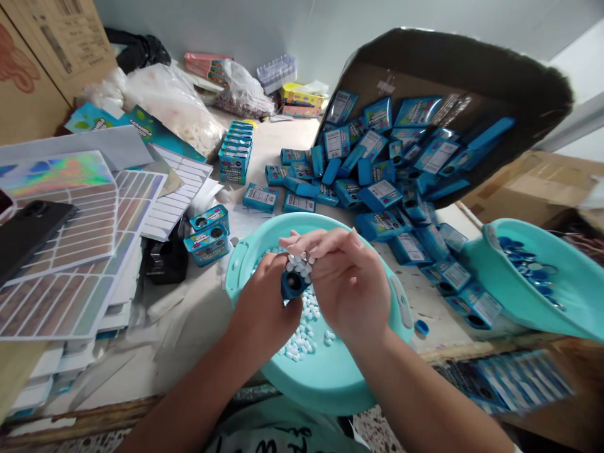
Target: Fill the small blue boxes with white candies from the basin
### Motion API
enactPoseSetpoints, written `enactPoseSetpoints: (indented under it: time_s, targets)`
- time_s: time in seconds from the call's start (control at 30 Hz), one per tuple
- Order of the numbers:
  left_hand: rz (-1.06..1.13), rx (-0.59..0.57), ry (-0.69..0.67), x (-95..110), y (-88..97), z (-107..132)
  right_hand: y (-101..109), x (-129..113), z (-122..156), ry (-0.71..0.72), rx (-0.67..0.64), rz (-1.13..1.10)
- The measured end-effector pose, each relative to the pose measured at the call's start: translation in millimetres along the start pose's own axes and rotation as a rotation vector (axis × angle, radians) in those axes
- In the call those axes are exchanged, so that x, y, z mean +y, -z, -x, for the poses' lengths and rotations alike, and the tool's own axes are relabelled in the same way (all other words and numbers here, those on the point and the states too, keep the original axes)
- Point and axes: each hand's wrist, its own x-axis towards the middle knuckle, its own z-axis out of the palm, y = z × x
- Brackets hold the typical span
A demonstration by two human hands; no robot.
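My left hand (267, 299) is closed round a small blue candy box (293, 286), held with its round hole facing up. My right hand (346, 277) is cupped beside it, fingers curled over a pile of small white candies (299, 265) resting at the box's opening. Both hands hover over a turquoise basin (330, 377) with more white candies (302, 330) scattered in its bottom.
A heap of blue boxes (377, 182) spills from a tipped carton (453, 75) at the back right. A second turquoise basin (561, 296) holds blue caps. Two boxes (207, 234) stand left of the basin, near a stack of boxes (234, 154). Sticker sheets (80, 245) and a phone (26, 233) lie left.
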Motion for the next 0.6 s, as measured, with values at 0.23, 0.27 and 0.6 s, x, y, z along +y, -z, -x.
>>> enactPoseSetpoints:
  time_s: [0.23, 0.27, 0.6]
  targets:
    - [0.037, 0.081, 0.03, 1, 1.8, 1, 10, -11, 6, 0.223, -0.025, 0.303]
    - [0.053, 0.096, 0.016, 0, 1.5, 1, 14, -14, 6, 0.243, 0.007, 0.452]
    - [0.0, 0.129, -0.044, -5, -0.8, 4, 24, -18, 4, 0.169, -0.138, 1.194]
